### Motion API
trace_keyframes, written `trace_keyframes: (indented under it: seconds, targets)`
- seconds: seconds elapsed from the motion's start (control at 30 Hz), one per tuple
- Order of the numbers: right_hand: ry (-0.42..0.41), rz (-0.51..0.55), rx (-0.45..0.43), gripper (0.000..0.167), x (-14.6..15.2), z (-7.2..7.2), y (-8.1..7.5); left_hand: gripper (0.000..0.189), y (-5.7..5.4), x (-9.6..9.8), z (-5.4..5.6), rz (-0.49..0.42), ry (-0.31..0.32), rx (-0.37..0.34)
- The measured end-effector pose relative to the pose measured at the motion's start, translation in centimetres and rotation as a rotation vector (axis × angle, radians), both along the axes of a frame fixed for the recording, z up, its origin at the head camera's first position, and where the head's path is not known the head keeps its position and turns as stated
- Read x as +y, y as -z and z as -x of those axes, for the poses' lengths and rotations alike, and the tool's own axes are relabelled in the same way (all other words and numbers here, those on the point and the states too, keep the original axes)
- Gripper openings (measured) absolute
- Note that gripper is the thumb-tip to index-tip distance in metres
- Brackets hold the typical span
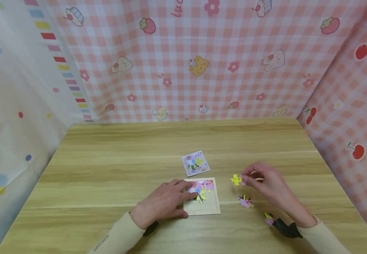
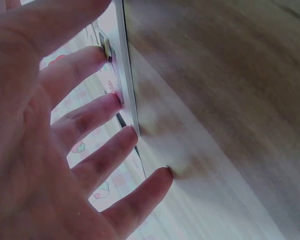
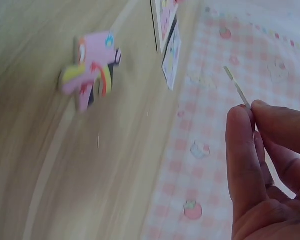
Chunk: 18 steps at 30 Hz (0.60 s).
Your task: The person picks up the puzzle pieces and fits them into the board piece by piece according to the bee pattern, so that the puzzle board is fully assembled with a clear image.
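Right hand [image 1: 267, 183] pinches yellow piece [image 1: 236, 179] by its edge, just above worktop [image 1: 107, 169], right of tray [image 1: 213, 208]. Piece looks thin, stiff, light; prob easiest gripped at edges w/ fingertips. Left hand [image 1: 162, 204], fingers spread flat, steadies tray.

yellow-pink puzzle piece [image 1: 238, 179] pinched, puzzle tray [image 1: 213, 209] part-filled

A small picture card [image 1: 195, 163] showing a bee is laid flat on the wooden bench [image 1: 113, 165], just beyond the puzzle tray. The bench is enclosed at the back and right by pink checked sheeting [image 1: 234, 56] printed with strawberries, cherries, bears and flowers. A white sheet [image 1: 12, 106] with coloured dots and stripes is hung on the left.
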State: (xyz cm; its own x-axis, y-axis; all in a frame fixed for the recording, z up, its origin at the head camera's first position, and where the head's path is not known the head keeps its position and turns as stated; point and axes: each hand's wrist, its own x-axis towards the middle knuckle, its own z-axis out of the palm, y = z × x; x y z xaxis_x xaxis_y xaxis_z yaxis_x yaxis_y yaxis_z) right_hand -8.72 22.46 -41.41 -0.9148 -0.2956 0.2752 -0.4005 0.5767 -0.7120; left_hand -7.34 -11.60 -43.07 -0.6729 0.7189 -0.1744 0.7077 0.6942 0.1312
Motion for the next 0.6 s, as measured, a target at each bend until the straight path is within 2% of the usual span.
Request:
trace_keyframes:
  seconds: [0.23,0.47,0.6]
  targets:
    - [-0.007,0.006,-0.009,0.016,-1.7,0.5,0.7,0.066,0.2,-0.1,-0.1,-0.004,0.018,0.026]
    - [-0.024,0.016,-0.141,0.011,-3.2,0.5,1.0,0.065,0.2,-0.2,0.0,-0.004,0.014,0.012]
    - [-0.043,0.025,-0.182,0.010,-3.9,0.6,1.2,0.065,0.3,-0.2,0.1,-0.010,0.008,0.005]
